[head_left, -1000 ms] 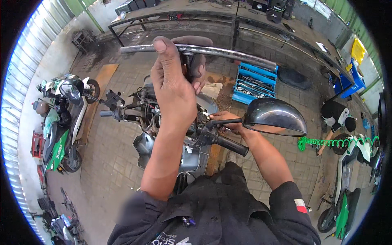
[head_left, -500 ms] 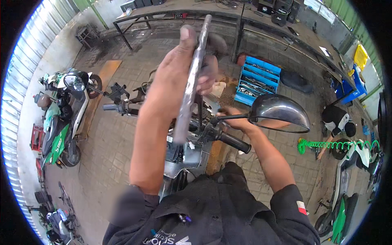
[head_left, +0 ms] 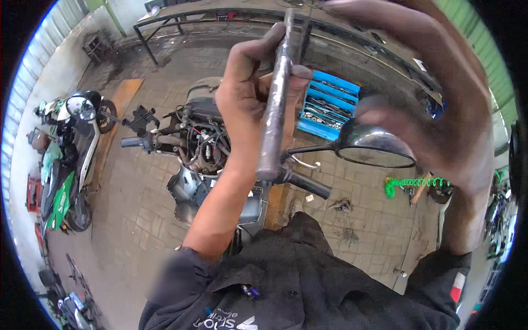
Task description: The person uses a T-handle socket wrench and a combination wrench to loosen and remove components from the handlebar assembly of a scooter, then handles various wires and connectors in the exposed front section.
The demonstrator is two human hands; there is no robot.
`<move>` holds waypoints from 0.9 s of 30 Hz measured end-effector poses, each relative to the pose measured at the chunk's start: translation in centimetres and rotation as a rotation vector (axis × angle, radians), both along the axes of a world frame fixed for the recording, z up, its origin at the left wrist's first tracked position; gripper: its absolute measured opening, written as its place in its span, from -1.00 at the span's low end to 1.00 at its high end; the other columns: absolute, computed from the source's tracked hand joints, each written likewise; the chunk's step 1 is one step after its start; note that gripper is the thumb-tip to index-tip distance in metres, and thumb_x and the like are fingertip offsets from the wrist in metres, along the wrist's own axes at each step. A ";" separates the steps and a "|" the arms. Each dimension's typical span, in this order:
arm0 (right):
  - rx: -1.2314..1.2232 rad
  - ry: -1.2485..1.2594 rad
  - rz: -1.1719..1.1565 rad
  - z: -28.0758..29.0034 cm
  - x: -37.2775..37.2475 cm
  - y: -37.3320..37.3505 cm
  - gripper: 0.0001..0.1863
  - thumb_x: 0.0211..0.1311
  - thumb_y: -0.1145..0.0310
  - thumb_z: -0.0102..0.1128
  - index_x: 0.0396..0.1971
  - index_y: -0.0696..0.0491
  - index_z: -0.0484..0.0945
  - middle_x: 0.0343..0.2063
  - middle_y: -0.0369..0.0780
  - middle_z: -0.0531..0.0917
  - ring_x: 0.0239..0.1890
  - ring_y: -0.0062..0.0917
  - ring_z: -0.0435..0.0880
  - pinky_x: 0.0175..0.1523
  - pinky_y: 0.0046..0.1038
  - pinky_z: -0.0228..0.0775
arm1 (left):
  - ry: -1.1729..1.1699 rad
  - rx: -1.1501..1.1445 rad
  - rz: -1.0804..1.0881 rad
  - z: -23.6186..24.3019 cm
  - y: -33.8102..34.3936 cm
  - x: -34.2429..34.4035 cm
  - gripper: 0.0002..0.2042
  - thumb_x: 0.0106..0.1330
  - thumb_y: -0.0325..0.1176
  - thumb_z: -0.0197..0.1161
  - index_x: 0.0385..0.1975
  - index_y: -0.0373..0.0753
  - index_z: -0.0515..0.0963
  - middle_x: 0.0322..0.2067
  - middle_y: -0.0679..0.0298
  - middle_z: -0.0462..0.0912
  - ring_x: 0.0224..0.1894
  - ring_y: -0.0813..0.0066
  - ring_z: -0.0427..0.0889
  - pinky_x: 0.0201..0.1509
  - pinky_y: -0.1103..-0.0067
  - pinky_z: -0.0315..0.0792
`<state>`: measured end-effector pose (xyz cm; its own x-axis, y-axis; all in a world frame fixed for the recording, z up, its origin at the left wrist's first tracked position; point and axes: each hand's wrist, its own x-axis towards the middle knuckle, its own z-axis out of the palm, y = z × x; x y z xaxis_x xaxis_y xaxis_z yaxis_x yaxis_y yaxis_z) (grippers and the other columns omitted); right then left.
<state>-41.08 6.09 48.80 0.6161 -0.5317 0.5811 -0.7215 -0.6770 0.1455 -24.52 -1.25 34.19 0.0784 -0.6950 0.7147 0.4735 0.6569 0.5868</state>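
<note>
In front of me my left hand (head_left: 246,91) is closed around a long, dark grey metal rod (head_left: 273,129) with shiny worn patches. The rod stands steeply tilted, one end towards me near the handlebar. My right hand (head_left: 445,110) is raised at the upper right, close to the camera and partly blurred. Its fingers and thumb are spread apart in a wide curve, with nothing seen between them. Below is a partly stripped motorbike (head_left: 206,140) with bare wiring. Its right handlebar grip (head_left: 308,184) and black mirror (head_left: 374,146) lie between my arms.
A blue cantilever toolbox (head_left: 324,124) full of tools stands open on the paved floor. Behind runs a long workbench (head_left: 192,14). Green-and-white scooters (head_left: 69,192) are parked at the left. A green coiled air hose (head_left: 412,183) stretches at the right.
My right hand has come up from beside the handlebar to the upper right and spread open. The rod in my left hand has moved slightly right and stands steeper. My view has shifted.
</note>
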 end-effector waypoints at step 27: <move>0.170 0.379 0.153 0.9 2.4 -4.8 -0.67 0.01 0.29 0.31 -0.24 0.12 0.52 -0.34 -0.12 0.48 -0.24 -0.16 0.54 -0.17 -0.22 0.35 | -0.312 0.251 -0.494 -2.0 0.0 1.1 -0.61 0.57 -0.03 -0.03 -0.14 -0.28 0.52 -0.44 0.42 0.51 -0.49 0.74 0.33 -0.41 0.74 0.20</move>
<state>-38.64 1.31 49.73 0.8479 -0.4865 0.2109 -0.5283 -0.8090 0.2578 -23.38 -1.27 32.17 -0.4804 -0.7450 0.4628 0.4672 0.2292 0.8539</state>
